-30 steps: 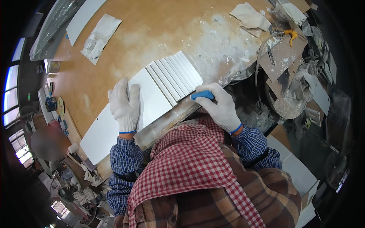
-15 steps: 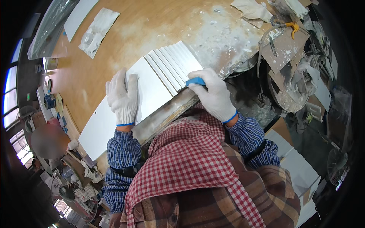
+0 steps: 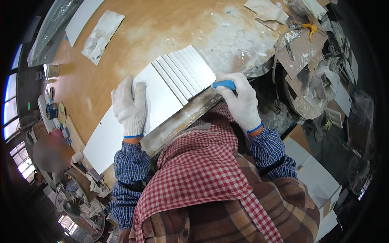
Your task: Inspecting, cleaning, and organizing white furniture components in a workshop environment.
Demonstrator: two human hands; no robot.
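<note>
A long white board (image 3: 103, 139) lies slantwise along the near edge of the wooden table. Its right part carries a row of narrow white ridges (image 3: 182, 72), which could be overlapping strips. My left hand (image 3: 129, 106), in a white knit glove, rests flat on the board with thumb and fingers apart. My right hand (image 3: 242, 101), gloved alike, is closed around a small blue block (image 3: 224, 84) at the board's right end corner. The underside of the block is hidden, so I cannot tell whether it touches the corner.
White dust and spatter cover the table (image 3: 154, 28) at right. A crumpled white cloth (image 3: 103, 35) lies at the far left. A hose with a yellow fitting (image 3: 310, 29) hangs by a cluttered bin (image 3: 310, 99) at right. Tools and a fan (image 3: 71, 207) stand at left.
My right hand has moved right with the blue block, from the board's near edge to its right end corner. My left hand stays in place on the board.
</note>
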